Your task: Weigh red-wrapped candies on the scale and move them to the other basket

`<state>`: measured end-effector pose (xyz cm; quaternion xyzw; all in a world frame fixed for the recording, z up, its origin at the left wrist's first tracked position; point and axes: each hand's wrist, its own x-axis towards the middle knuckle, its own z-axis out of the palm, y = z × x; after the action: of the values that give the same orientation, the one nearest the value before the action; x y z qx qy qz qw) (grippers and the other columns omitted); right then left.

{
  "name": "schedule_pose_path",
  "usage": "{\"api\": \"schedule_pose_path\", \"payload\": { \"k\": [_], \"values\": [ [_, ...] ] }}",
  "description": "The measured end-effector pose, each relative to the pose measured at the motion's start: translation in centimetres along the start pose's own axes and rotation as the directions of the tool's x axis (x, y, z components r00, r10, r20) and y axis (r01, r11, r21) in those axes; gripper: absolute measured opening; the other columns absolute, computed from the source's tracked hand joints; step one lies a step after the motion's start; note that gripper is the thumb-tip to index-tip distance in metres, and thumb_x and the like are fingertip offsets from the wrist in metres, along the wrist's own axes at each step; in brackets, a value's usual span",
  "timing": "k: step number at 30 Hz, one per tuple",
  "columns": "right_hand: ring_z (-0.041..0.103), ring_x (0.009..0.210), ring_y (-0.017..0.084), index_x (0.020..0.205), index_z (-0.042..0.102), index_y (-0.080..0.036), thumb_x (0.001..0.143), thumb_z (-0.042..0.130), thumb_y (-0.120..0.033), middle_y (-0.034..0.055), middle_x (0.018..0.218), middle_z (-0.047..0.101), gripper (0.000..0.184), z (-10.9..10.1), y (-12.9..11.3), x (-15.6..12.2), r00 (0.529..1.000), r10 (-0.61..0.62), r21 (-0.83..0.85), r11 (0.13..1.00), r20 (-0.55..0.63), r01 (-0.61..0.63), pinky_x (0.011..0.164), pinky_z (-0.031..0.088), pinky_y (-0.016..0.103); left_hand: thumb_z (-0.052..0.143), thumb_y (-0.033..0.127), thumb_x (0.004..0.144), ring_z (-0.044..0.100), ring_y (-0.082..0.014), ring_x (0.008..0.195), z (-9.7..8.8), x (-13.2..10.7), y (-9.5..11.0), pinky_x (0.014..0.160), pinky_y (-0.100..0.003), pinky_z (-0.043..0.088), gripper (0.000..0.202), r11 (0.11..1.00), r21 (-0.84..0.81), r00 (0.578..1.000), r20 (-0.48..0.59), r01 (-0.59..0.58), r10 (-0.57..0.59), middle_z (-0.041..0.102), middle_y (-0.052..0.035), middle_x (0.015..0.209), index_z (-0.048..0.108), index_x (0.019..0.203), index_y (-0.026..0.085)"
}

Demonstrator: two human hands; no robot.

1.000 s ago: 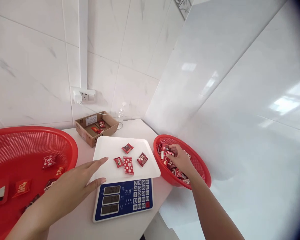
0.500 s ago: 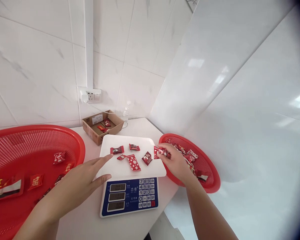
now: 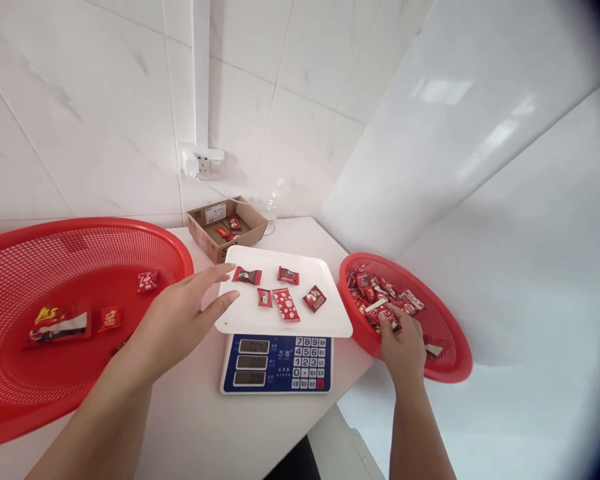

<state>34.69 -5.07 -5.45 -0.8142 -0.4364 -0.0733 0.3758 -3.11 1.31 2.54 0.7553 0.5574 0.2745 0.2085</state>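
My left hand hovers open with its fingers stretched out, the tips touching the left edge of the white tray on a blue electronic scale. Several red wrapped candies lie on the tray. My right hand is in the small red basket on the right. Its fingers are curled down and closed on a wrapped candy from the pile there.
A large red mesh basket at the left holds a few candy packets. Behind the scale sit a cardboard box with candies and a clear bottle. A wall socket is above. The table edge runs near me.
My right hand carried candies from the small basket to the tray, let them go, and went back into the basket. More candies lie on the tray. My left hand stayed by the tray.
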Motion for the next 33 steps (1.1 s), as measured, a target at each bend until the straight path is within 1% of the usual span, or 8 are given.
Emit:
{"api": "schedule_pose_path", "payload": {
  "k": [7, 13, 16, 19, 22, 27, 31, 33],
  "values": [
    [0.056, 0.107, 0.028, 0.117, 0.066, -0.019, 0.089, 0.043, -0.046, 0.0155, 0.121, 0.059, 0.046, 1.7, -0.7, -1.2, 0.965, -0.109, -0.126, 0.989, -0.237, 0.081, 0.077, 0.047, 0.038, 0.041, 0.061, 0.087, 0.068, -0.0255, 0.09, 0.0, -0.1, 0.3, 0.08, -0.038, 0.054, 0.05, 0.999, -0.048, 0.999, -0.036, -0.005, 0.003, 0.067, -0.0003, 0.123, 0.056, 0.125, 0.032],
    [0.058, 0.108, 0.028, 0.112, 0.068, -0.019, 0.088, 0.047, -0.048, 0.0132, 0.123, 0.06, 0.043, 1.9, -0.2, -1.3, 0.97, -0.134, -0.146, 0.984, -0.204, 0.106, 0.08, 0.048, 0.039, 0.042, 0.058, 0.088, 0.067, -0.0248, 0.087, 0.3, 0.0, 0.5, 0.084, -0.041, 0.051, 0.045, 0.999, -0.038, 1.0, -0.006, -0.026, 0.025, 0.067, 0.0001, 0.121, 0.055, 0.123, 0.033],
    [0.055, 0.114, 0.031, 0.118, 0.065, -0.02, 0.087, 0.047, -0.049, 0.0141, 0.131, 0.056, 0.047, 1.7, -0.4, -1.2, 0.979, -0.095, -0.147, 0.987, -0.182, 0.068, 0.086, 0.047, 0.046, 0.043, 0.056, 0.089, 0.065, -0.0193, 0.069, 0.4, 0.0, 0.5, 0.082, -0.041, 0.05, 0.044, 0.999, -0.026, 0.999, 0.003, -0.032, 0.033, 0.068, 0.0006, 0.119, 0.055, 0.124, 0.032],
    [0.056, 0.113, 0.03, 0.116, 0.065, -0.015, 0.088, 0.043, -0.046, 0.0165, 0.125, 0.06, 0.047, 1.4, -0.5, -0.9, 0.974, -0.122, -0.056, 0.992, -0.19, 0.114, 0.089, 0.046, 0.045, 0.043, 0.056, 0.089, 0.058, -0.0137, 0.054, 0.4, 0.0, 0.4, 0.077, -0.038, 0.051, 0.044, 0.999, -0.017, 1.0, 0.005, -0.03, 0.03, 0.068, 0.002, 0.119, 0.054, 0.125, 0.033],
    [0.062, 0.101, 0.027, 0.114, 0.065, -0.013, 0.086, 0.048, -0.046, 0.0162, 0.113, 0.066, 0.046, 1.0, -1.0, -1.2, 0.972, -0.081, 0.1, 0.989, -0.219, 0.105, 0.086, 0.049, 0.041, 0.043, 0.057, 0.089, 0.061, -0.0147, 0.061, 0.5, -0.2, 0.2, 0.075, -0.035, 0.051, 0.043, 0.999, -0.023, 1.0, 0.006, -0.026, 0.026, 0.067, 0.0038, 0.119, 0.053, 0.125, 0.036],
    [0.061, 0.107, 0.025, 0.123, 0.06, -0.018, 0.083, 0.055, -0.048, 0.0131, 0.126, 0.062, 0.05, 1.5, -4.4, -3.3, 0.989, -0.141, 0.301, 0.946, 0.048, 0.12, 0.088, 0.05, 0.04, 0.04, 0.06, 0.089, 0.065, -0.0173, 0.077, 0.5, -0.2, 0.1, 0.074, -0.033, 0.051, 0.043, 0.999, -0.036, 1.0, 0.028, 0.001, 0.0, 0.064, 0.0069, 0.125, 0.051, 0.126, 0.041],
    [0.055, 0.117, 0.026, 0.134, 0.052, -0.02, 0.087, 0.05, -0.048, 0.0134, 0.135, 0.055, 0.055, 2.8, -7.3, -4.6, 0.918, -0.272, 0.314, 0.933, 0.288, 0.178, 0.091, 0.05, 0.042, 0.04, 0.061, 0.089, 0.066, -0.0185, 0.08, 0.5, -0.3, 0.1, 0.074, -0.034, 0.051, 0.045, 1.0, -0.027, 1.0, 0.026, 0.004, -0.003, 0.065, 0.0063, 0.123, 0.052, 0.126, 0.04],
    [0.048, 0.126, 0.027, 0.137, 0.049, -0.021, 0.088, 0.048, -0.048, 0.0132, 0.14, 0.049, 0.056, 2.9, -7.6, -4.3, 0.903, -0.326, 0.296, 0.924, 0.281, 0.242, 0.096, 0.047, 0.044, 0.039, 0.062, 0.088, 0.067, -0.0203, 0.086, 0.4, -0.3, 0.1, 0.073, -0.034, 0.052, 0.046, 1.0, -0.028, 1.0, 0.015, 0.005, -0.004, 0.065, 0.0059, 0.125, 0.053, 0.125, 0.039]
  ]
}}
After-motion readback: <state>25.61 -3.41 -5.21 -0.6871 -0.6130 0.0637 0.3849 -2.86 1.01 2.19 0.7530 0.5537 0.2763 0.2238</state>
